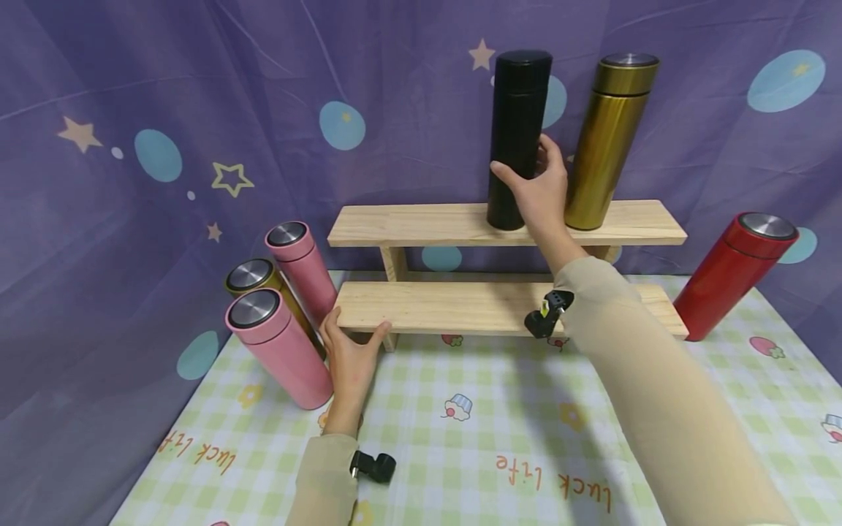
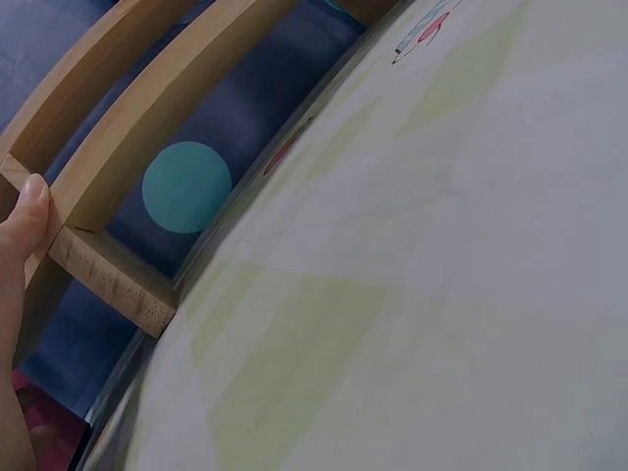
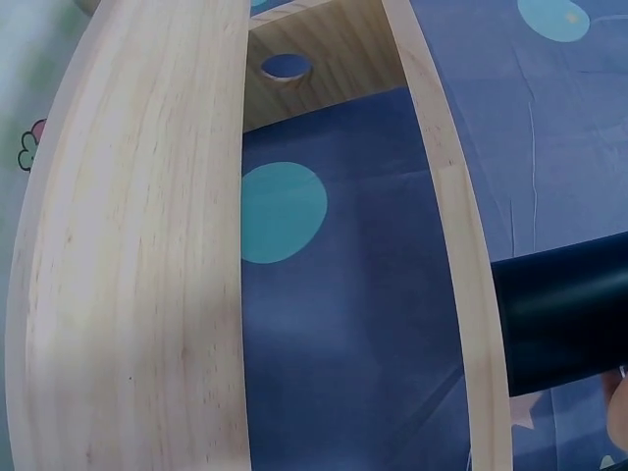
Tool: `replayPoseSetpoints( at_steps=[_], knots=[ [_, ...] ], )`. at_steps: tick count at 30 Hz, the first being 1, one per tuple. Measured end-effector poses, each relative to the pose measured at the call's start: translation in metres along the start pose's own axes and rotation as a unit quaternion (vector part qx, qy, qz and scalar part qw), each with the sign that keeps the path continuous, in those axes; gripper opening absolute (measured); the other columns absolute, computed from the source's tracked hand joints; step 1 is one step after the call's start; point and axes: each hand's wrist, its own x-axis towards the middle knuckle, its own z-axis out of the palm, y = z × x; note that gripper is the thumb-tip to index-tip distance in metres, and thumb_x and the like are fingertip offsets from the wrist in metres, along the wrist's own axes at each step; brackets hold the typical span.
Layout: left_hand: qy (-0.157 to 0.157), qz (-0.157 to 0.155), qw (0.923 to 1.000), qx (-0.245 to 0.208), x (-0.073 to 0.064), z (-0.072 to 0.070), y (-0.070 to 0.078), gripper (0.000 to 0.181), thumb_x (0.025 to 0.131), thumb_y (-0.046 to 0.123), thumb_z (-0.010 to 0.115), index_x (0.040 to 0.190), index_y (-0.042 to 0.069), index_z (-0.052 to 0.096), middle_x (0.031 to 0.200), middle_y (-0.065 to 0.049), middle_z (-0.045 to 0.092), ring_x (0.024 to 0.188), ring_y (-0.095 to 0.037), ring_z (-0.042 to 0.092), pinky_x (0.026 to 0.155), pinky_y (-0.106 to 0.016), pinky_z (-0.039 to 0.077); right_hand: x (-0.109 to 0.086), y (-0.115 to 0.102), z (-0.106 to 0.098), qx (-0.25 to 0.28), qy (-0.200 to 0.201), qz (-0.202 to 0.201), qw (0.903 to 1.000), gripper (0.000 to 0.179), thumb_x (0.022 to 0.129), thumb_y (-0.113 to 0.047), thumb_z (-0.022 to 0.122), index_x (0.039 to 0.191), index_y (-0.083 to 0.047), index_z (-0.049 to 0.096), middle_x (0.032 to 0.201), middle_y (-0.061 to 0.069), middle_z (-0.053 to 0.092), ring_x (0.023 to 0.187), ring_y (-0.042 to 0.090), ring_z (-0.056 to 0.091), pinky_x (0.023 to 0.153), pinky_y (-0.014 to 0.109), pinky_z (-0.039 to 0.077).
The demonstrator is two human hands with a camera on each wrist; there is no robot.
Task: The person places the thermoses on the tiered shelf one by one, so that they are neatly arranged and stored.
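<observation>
Right hand (image 1: pixel 542 196) grips black bottle (image 1: pixel 518 113), upright beyond its palm; left hand (image 1: pixel 351 363), farther away, rests spread against lower shelf (image 1: pixel 441 307).

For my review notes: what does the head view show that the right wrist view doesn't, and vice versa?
Only the head view shows the red bottle, the pink bottles and the gold bottle on the upper shelf. Only the right wrist view shows a round hole in the wooden stand. Both show the stand, the black bottle, the right hand (barely, from the wrist) and the patterned backdrop.
</observation>
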Motion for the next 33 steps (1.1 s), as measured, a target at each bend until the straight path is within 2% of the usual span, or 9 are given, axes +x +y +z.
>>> replayPoseSetpoints(
  at_steps=[14, 22, 27, 33],
  knots=[
    [-0.003, -0.007, 1.0000, -0.003, 0.000, -0.001, 0.001, 0.103, 0.076, 0.055, 0.081, 0.150, 0.009, 0.028, 0.151, -0.015, 0.027, 0.133, -0.036, 0.038, 0.104, -0.053, 0.034, -0.002, 0.005, 0.003, -0.011, 0.000, -0.007, 0.9999, 0.086, 0.078, -0.036, 0.085, 0.147, -0.013, 0.040, 0.138, 0.006, 0.051, 0.122, 0.015, 0.046, 0.101, 0.020, 0.036],
    [-0.006, -0.007, 0.9999, -0.004, 0.000, 0.000, 0.002, 0.102, 0.076, 0.055, 0.081, 0.150, 0.009, 0.027, 0.150, -0.015, 0.027, 0.134, -0.036, 0.037, 0.104, -0.052, 0.034, -0.002, 0.005, -0.002, -0.016, -0.010, -0.009, 0.9998, 0.084, 0.080, -0.033, 0.084, 0.149, -0.015, 0.040, 0.142, 0.004, 0.050, 0.126, 0.014, 0.047, 0.104, 0.021, 0.036],
    [-0.006, -0.004, 1.0000, -0.005, 0.001, 0.000, 0.003, 0.101, 0.076, 0.054, 0.081, 0.150, 0.009, 0.027, 0.150, -0.015, 0.027, 0.132, -0.036, 0.038, 0.103, -0.052, 0.035, -0.004, 0.006, -0.006, 0.015, -0.018, -0.036, 0.9991, 0.080, 0.082, -0.024, 0.083, 0.150, -0.015, 0.041, 0.143, 0.005, 0.051, 0.127, 0.014, 0.049, 0.104, 0.024, 0.038],
    [-0.008, -0.007, 0.9999, -0.005, 0.001, -0.001, 0.002, 0.102, 0.077, 0.054, 0.081, 0.150, 0.009, 0.027, 0.151, -0.015, 0.026, 0.133, -0.036, 0.038, 0.104, -0.052, 0.035, -0.016, 0.011, -0.015, 0.055, -0.028, -0.026, 0.9978, 0.081, 0.085, -0.018, 0.080, 0.153, -0.012, 0.037, 0.145, 0.008, 0.049, 0.132, 0.014, 0.046, 0.108, 0.033, 0.037]
  ],
)
